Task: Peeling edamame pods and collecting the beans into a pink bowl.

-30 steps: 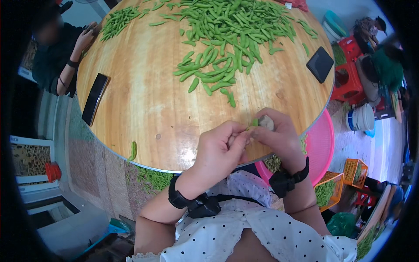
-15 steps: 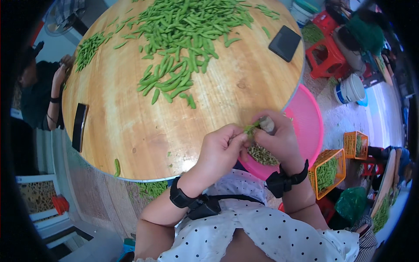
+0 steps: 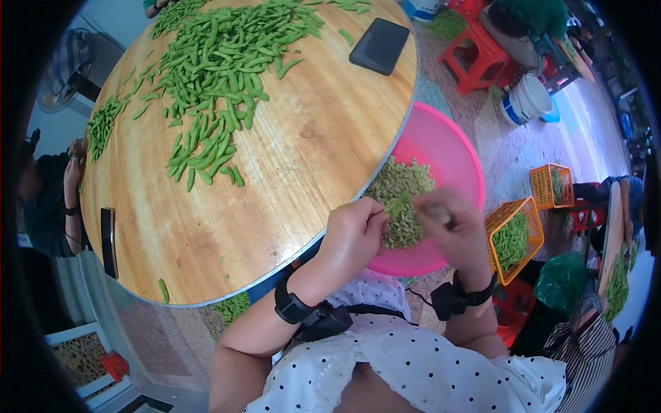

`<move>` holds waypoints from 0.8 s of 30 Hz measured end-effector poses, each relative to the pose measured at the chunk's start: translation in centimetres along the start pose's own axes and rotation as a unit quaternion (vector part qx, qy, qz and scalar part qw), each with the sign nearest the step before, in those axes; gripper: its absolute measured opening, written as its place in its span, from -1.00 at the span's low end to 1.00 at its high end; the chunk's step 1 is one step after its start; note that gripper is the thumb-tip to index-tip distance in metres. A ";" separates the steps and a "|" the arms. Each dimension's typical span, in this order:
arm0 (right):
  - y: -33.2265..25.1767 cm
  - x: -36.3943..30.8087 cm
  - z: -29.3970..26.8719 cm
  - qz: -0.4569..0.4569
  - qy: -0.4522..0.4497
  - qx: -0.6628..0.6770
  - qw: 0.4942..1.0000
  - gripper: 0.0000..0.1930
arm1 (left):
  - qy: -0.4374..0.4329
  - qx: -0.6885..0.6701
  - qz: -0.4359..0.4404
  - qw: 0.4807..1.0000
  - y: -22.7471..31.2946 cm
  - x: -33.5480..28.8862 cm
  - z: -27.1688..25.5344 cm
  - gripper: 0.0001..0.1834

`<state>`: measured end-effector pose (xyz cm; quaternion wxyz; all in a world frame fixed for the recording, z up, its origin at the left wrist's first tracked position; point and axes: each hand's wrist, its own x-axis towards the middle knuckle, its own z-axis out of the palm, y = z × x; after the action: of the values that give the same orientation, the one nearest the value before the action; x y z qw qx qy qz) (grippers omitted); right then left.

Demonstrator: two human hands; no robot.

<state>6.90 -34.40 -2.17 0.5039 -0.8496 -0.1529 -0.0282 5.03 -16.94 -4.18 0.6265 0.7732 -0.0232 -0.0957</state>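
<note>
My left hand (image 3: 357,230) is closed, thumb against fingers, on a green edamame pod (image 3: 397,205) that looks split. My right hand (image 3: 452,227) is just to the right of the pod, its fingers curled and smeared by motion; whether they grip anything is unclear. Something greyish covers a fingertip there. Both hands are over a pink plastic basin (image 3: 475,162) beyond the table's right edge. Shelled pale green beans (image 3: 403,177) lie in it. On the round wooden table (image 3: 296,186) spreads a large heap of edamame pods (image 3: 213,69).
A dark phone (image 3: 380,47) lies at the table's far right, another (image 3: 108,242) at the left edge near a single loose pod (image 3: 163,290). An orange crate (image 3: 515,237) of pods, a red stool (image 3: 475,58) and a white bucket (image 3: 527,100) stand right. Another person (image 3: 48,199) sits left.
My view has swung right, so the table sits further left. Both hands have moved out over the basin, uncovering more shelled beans. My right hand has drawn slightly away from my left.
</note>
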 end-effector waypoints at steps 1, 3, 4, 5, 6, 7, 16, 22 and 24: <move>-0.3 0.1 0.5 -0.016 -0.035 0.002 0.999 -0.81 | -0.011 0.002 0.003 1.000 0.2 0.0 0.2 -0.92; -0.6 0.4 0.8 -0.015 -0.087 0.040 0.995 -0.79 | -0.039 -0.025 -0.034 0.998 0.8 0.0 0.1 -0.91; -0.3 0.4 0.7 -0.022 -0.096 0.055 0.994 -0.79 | -0.056 -0.055 -0.073 0.994 1.3 0.0 -0.2 -0.90; 0.2 0.4 0.7 -0.029 -0.105 0.070 0.992 -0.79 | -0.071 -0.084 -0.112 0.988 1.6 -0.1 -0.3 -0.89; 0.6 0.4 0.7 -0.035 -0.115 0.086 0.989 -0.79 | -0.064 -0.082 -0.116 0.988 1.6 -0.1 -0.3 -0.89; 0.7 0.4 0.7 -0.029 -0.120 0.107 0.987 -0.78 | -0.057 -0.080 -0.119 0.988 1.5 -0.1 -0.2 -0.89; 1.4 0.2 0.6 -0.012 -0.112 0.206 0.972 -0.83 | -0.071 -0.158 -0.065 0.983 0.7 -0.3 0.4 -0.83; 1.9 -0.3 0.4 -0.011 -0.061 0.164 0.984 -0.85 | -0.057 -0.189 -0.084 0.977 0.5 -0.1 1.5 -0.86; 2.3 -0.8 0.1 0.010 -0.049 0.147 0.988 -0.86 | -0.027 -0.121 -0.029 0.992 0.2 0.1 1.7 -0.88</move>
<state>6.81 -35.53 -4.38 0.6151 -0.7685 -0.1716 0.0413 4.80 -18.63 -4.37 0.7117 0.6890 -0.0058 -0.1372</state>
